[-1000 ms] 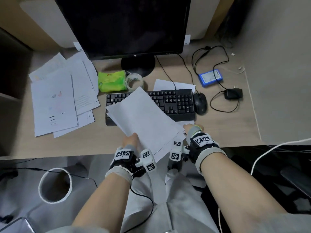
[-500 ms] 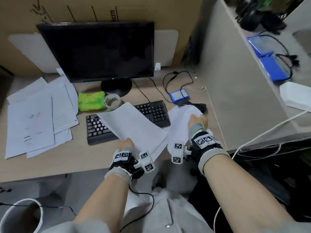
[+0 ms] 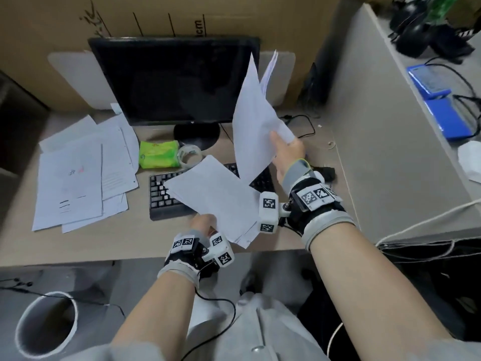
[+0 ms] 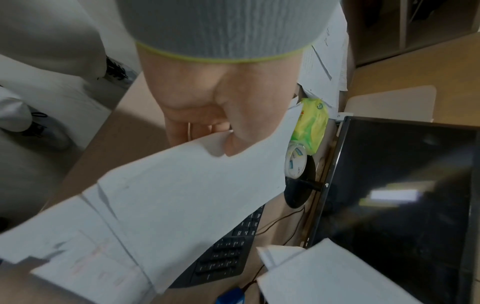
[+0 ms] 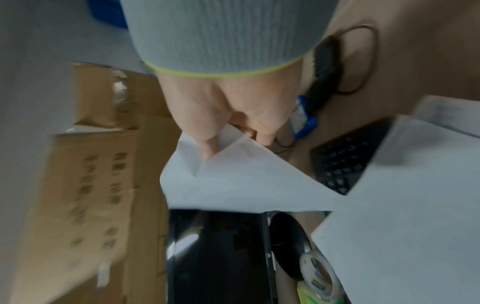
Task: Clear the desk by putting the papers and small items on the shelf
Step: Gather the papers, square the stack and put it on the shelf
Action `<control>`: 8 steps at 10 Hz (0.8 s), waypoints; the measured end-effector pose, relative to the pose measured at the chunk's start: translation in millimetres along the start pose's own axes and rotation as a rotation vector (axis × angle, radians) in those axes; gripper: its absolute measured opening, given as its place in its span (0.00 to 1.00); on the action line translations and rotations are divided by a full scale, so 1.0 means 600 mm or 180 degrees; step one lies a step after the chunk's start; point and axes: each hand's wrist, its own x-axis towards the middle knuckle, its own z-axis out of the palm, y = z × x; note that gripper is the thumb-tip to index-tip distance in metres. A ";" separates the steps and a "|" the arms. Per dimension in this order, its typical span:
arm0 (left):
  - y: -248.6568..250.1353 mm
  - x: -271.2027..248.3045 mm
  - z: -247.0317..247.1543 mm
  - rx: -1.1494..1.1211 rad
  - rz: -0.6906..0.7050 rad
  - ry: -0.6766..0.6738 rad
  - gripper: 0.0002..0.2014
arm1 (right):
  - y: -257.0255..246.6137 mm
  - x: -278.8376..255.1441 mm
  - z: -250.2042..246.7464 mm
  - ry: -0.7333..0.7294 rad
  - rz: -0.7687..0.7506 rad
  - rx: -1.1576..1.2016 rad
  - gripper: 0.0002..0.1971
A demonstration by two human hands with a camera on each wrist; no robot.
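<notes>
Meanwhile, the left hand (image 3: 202, 225) pinches a flat sheaf of papers (image 3: 216, 196) above the keyboard (image 3: 158, 199), while the right hand (image 3: 287, 155) pinches raised sheets (image 3: 253, 126) upright before the monitor (image 3: 174, 79); more papers (image 3: 78, 173) lie on the desk (image 3: 104, 241).

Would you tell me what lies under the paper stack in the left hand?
The black keyboard lies under the paper stack; its left end and right edge show, its middle is covered.
</notes>
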 end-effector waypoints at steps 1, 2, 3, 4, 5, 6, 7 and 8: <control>0.007 -0.001 -0.013 -0.0045 -0.0048 -0.0089 0.08 | 0.068 0.015 -0.022 0.0395 0.0881 -0.0016 0.11; 0.001 0.022 -0.032 -0.0478 -0.0081 -0.0178 0.04 | 0.151 0.020 -0.041 0.0398 0.1753 -0.1169 0.25; -0.010 0.019 -0.038 -0.0842 -0.0268 -0.0142 0.11 | 0.189 -0.020 -0.057 0.0118 0.1634 -0.3353 0.24; -0.011 0.022 -0.038 -0.0841 -0.0391 -0.0258 0.15 | 0.218 -0.022 -0.083 -0.0325 0.1657 -0.4053 0.24; -0.007 0.021 -0.032 -0.0804 -0.0486 -0.0288 0.16 | 0.235 0.001 -0.094 -0.0369 0.2060 -0.3035 0.25; -0.012 0.041 -0.026 -0.0650 -0.0552 -0.0283 0.29 | 0.241 0.001 -0.101 -0.0412 0.2266 -0.2125 0.29; -0.024 0.066 -0.028 -0.0277 -0.0501 -0.0027 0.33 | 0.234 -0.005 -0.111 -0.0288 0.2453 -0.2075 0.30; -0.042 0.091 -0.025 -0.0297 -0.0557 -0.0044 0.50 | 0.231 0.006 -0.116 -0.0414 0.2492 -0.2551 0.27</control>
